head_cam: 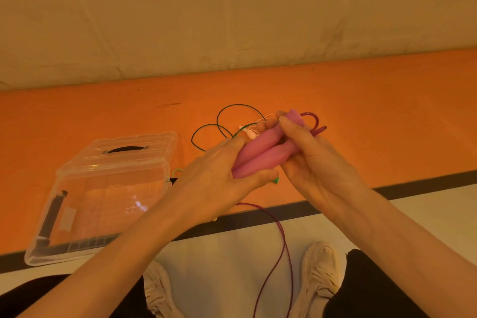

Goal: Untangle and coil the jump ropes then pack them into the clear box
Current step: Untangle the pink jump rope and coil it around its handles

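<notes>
Thin maroon rope cord (pixel 280 248) dangles past your beige shoes (pixel 320 273), off counter's near edge: may snag. Left hand (pixel 216 178), right hand (pixel 312 157) clench both pink rubber handles (pixel 260 152). Green rope tangle (pixel 227 124) mid-counter could drag. Clear plastic box (pixel 103 188) open, near-left edge.

No readable text, brand or number anywhere; only a blank, pale label on the clear box (pixel 67 218).

Hidden behind the left hand (pixel 219 175): most of a green handle (pixel 276 180) and the near ends of the pink handles (pixel 260 150). Cut off at the bottom edge: the dark red cord (pixel 281 248) and both shoes (pixel 320 276). Too small and tangled to sort out: the white bits (pixel 249 131) among the green cord (pixel 222 121).
</notes>
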The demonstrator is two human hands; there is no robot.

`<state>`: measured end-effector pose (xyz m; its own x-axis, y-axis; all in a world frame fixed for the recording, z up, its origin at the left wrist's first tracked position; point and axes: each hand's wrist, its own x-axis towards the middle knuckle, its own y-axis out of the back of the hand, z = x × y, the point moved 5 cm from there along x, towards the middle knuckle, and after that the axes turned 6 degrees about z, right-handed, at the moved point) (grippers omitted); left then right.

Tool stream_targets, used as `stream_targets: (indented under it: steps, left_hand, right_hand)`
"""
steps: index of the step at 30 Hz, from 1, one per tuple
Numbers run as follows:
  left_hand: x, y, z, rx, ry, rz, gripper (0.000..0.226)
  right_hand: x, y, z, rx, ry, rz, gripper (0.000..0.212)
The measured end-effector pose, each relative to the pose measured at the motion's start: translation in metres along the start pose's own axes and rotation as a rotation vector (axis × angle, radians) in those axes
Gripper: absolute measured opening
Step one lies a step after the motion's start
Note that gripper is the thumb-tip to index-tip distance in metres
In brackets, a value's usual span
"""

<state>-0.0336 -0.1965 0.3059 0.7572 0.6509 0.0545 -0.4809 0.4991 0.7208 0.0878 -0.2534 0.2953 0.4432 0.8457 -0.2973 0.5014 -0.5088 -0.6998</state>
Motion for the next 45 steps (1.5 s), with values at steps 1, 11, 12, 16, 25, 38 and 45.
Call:
stream_targets:
  steps: [1,11,12,16,25,38,45]
  left_hand:
    - [-0.001,0.001,0.001,0.041,-0.013,0.042,0.026]
    - [-0.008,-0.003,0.003,0.436,-0.091,0.403,0.046]
    - [-0.007,-0.003,0.002,0.439,-0.088,0.404,0.048]
    - [-0.004,-0.003,0.000,0.273,-0.048,0.360,0.051]
    - [0.004,-0.009,-0.005,0.183,-0.097,0.085,0.050]
    - [0.012,0.009,-0.019,-0.138,0.003,0.099,0.044]
    - [0.013,0.003,-0.011,-0.379,0.107,0.104,0.031]
  right_hand:
    - [0.000,-0.001,0.000,-0.001,0.007,-0.006,0.026]
    - [0.009,0.007,0.010,0.068,-0.055,0.066,0.023]
    - [0.009,0.006,0.009,0.071,-0.054,0.070,0.021]
    - [0.007,0.004,0.004,0.106,-0.050,0.097,0.016]
    - [0.008,0.014,0.007,0.123,-0.081,0.161,0.023]
    - [0.006,0.021,0.027,-0.297,-0.314,-0.096,0.064]
    - [-0.017,0.005,0.086,-0.754,-0.286,-0.329,0.059]
